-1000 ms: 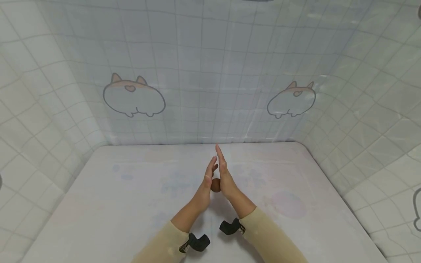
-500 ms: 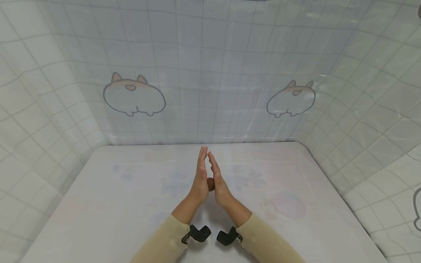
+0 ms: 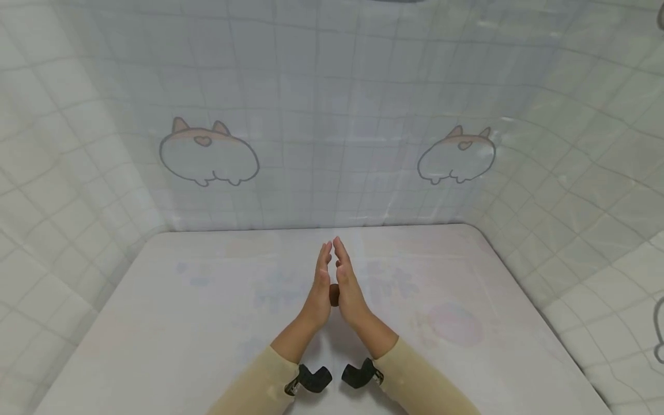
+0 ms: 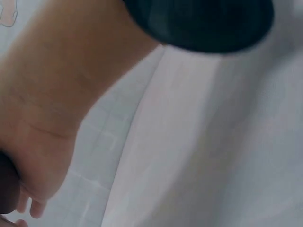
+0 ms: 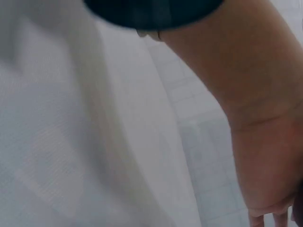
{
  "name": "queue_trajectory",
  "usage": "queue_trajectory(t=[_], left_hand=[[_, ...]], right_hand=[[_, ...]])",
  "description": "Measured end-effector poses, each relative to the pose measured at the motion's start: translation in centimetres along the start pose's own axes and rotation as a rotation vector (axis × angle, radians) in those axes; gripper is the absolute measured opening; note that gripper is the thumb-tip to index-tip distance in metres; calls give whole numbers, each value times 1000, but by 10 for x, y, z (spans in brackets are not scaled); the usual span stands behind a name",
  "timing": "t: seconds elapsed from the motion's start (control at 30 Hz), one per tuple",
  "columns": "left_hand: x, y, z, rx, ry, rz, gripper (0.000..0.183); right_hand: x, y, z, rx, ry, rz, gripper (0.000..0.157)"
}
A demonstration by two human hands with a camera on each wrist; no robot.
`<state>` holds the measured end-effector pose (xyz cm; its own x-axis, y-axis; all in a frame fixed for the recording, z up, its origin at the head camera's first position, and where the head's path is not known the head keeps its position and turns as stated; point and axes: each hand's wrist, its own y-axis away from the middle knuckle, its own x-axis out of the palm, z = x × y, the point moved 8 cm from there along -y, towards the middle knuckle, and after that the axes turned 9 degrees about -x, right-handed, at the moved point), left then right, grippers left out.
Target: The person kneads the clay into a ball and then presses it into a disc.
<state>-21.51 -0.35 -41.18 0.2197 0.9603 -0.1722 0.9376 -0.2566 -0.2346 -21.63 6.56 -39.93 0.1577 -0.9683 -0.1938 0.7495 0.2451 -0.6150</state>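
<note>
Between my two palms sits a small brown ball (image 3: 334, 295), partly hidden by the hands in the head view. My left hand (image 3: 316, 300) presses it from the left with straight fingers pointing away from me. From the other side my right hand (image 3: 353, 295) presses it, its fingers also straight. The fingertips lean toward each other, almost meeting at the top. In the left wrist view the dark ball (image 4: 8, 187) lies against the left palm (image 4: 42, 161) at the frame's edge. The right wrist view shows the right palm (image 5: 267, 165) and only a dark sliver at its edge.
Under the hands lies a white table (image 3: 207, 323) with faint pastel prints. Behind it hangs a white grid-patterned curtain (image 3: 332, 144) with cartoon dog drawings, and similar sheets close in both sides. Black wrist mounts (image 3: 313, 380) stick out from the cream sleeves (image 3: 259, 383).
The hands slide back and forth against each other: the right fingertips led, then the left, and now they are nearly level. The ball shifts slightly left, then back a little, staying between the palms.
</note>
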Motion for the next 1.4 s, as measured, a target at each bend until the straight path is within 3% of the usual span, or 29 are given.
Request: queue_trajectory(t=[0.17,0.4,0.63,0.77,0.93,1.2,1.4], left_hand=[[0,2,3,-22,70,8,76],[-3,0,3,-7,83,-20,74],[-15,-1,-4,35,34,-27,80],[-26,2,-6,-4,-78,-25,81],[-44,3,-10,-30,-308,-18,85],[-93,6,-19,-12,-529,-40,81],[-118,13,-27,27,-708,-65,73]], right_hand=[[0,2,-9,63,-54,-33,71],[-6,4,-17,101,-176,-138,51],[-21,-3,8,98,-157,-169,50],[-32,-8,23,91,-97,-144,48],[-51,-12,24,90,-11,-128,46],[-82,-27,26,47,-46,-101,47],[-113,-31,9,67,159,-87,46]])
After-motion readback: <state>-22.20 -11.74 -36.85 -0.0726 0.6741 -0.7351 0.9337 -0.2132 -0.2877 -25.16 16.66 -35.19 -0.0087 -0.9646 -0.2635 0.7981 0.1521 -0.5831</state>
